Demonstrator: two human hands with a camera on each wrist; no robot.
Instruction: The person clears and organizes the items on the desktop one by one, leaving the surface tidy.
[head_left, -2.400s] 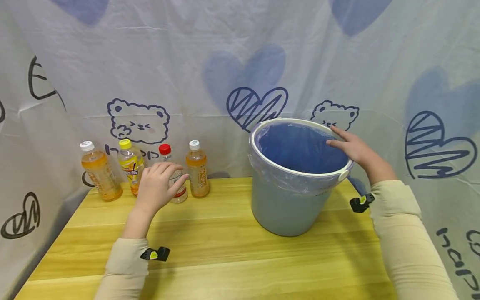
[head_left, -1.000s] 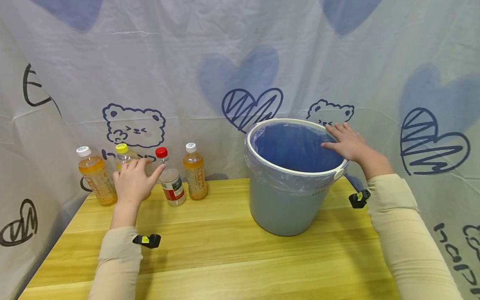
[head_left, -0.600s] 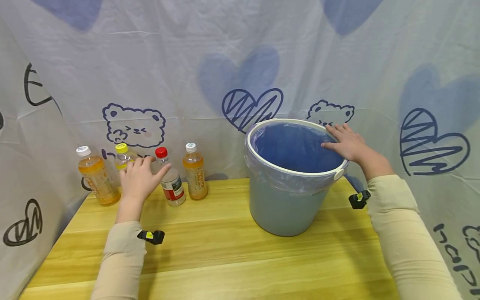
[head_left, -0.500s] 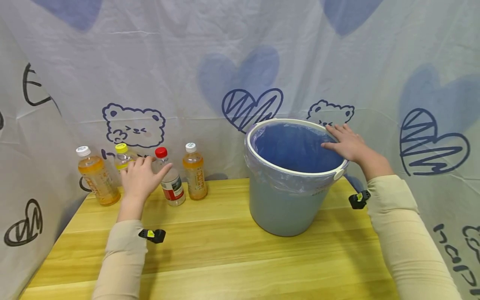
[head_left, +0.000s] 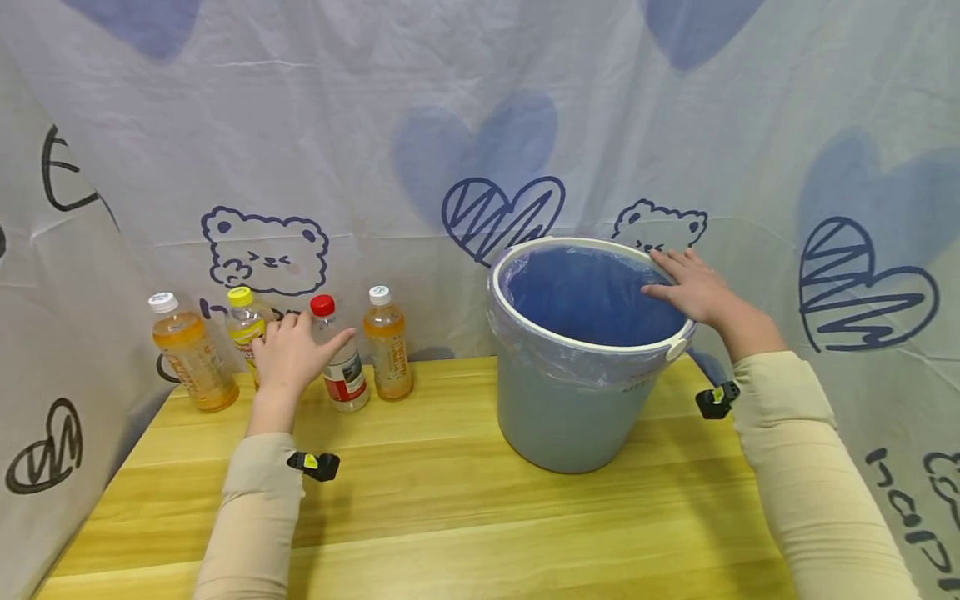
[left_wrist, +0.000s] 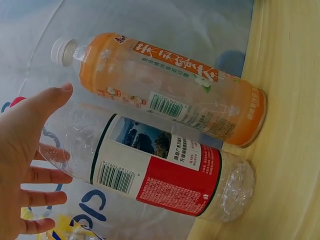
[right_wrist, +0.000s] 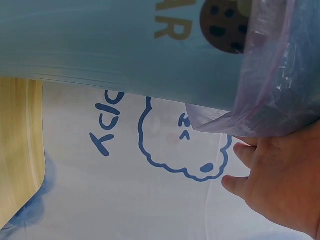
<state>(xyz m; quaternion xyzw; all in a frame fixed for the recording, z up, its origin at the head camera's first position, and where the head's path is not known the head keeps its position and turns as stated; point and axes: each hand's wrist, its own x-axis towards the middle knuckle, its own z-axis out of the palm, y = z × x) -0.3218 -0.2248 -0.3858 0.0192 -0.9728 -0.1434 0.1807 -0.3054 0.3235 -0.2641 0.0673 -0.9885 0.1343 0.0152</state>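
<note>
My left hand (head_left: pixel 288 352), fingers spread, is beside the clear plastic bottle with a red cap (head_left: pixel 345 379). In the left wrist view, its thumb and fingers stand on either side of that bottle's (left_wrist: pixel 160 165) upper part; whether they touch it I cannot tell. Just left of the hand, partly covered by it, is a yellow-capped bottle (head_left: pixel 246 327). My right hand (head_left: pixel 697 292) rests on the right rim of a grey-blue trash bin (head_left: pixel 573 417) with a clear liner. Its fingers are extended over the edge; the right wrist view shows this hand (right_wrist: pixel 282 185) against the liner.
Orange-labelled bottles with white caps stand at either end of the row, one far left (head_left: pixel 197 362) and one right (head_left: pixel 390 354) of the red-capped bottle. All stand on a wooden table (head_left: pixel 450 517). A patterned cloth (head_left: pixel 375 150) hangs behind.
Over the last second, my left hand has moved right, from in front of the yellow-capped bottle to the red-capped one. My right hand stays on the bin's rim, and the bottles have not moved.
</note>
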